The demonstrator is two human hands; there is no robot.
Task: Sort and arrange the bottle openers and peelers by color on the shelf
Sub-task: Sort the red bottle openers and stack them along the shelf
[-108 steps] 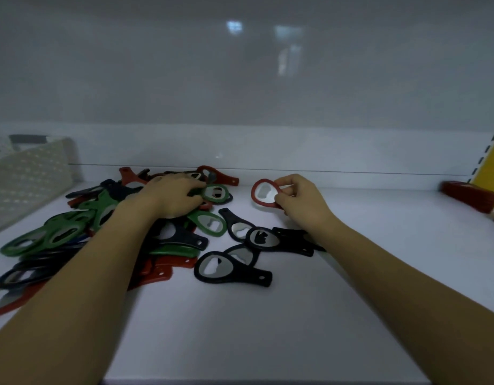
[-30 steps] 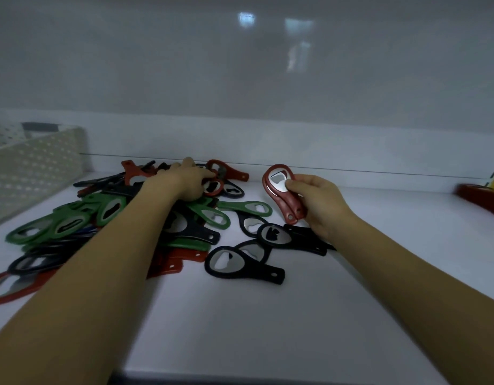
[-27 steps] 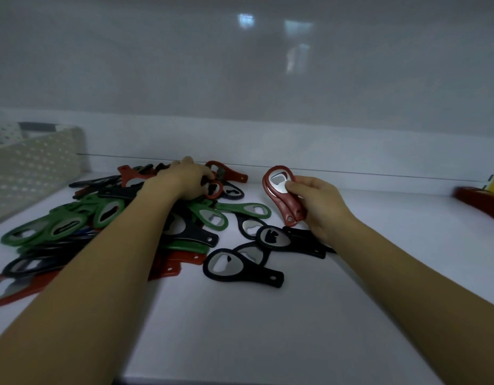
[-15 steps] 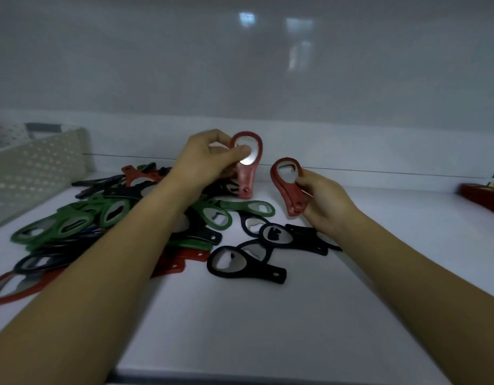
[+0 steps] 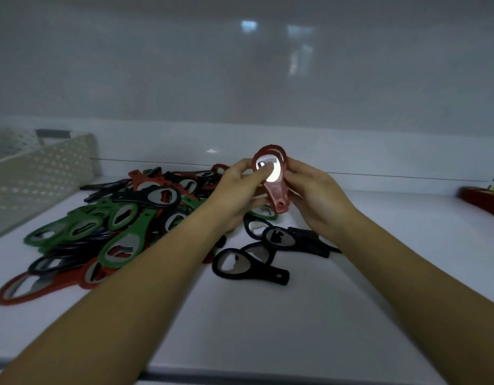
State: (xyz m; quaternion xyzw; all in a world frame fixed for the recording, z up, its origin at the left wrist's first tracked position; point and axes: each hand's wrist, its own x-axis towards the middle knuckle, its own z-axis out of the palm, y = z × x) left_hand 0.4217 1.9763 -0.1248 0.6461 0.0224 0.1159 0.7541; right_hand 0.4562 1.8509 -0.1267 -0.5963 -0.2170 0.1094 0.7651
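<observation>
Your white shelf board [image 5: 296,315] carries a pale perforated plastic basket [image 5: 37,179] at its left edge and, beside it, a tangled heap of green, black and red plastic-handled bottle openers [image 5: 123,223]. A few black openers [image 5: 251,262] lie apart below your wrists. Above them your left hand [image 5: 234,190] and right hand [image 5: 315,195] meet on two stacked red plastic bottle openers [image 5: 276,190], held upright off the shelf. Your left thumb presses the front metal plate, and your right fingers curl round the back.

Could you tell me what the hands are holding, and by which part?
Two stacked red openers: the left hand pinches the ring end, thumb on the metal; the right hand grips their side.
</observation>
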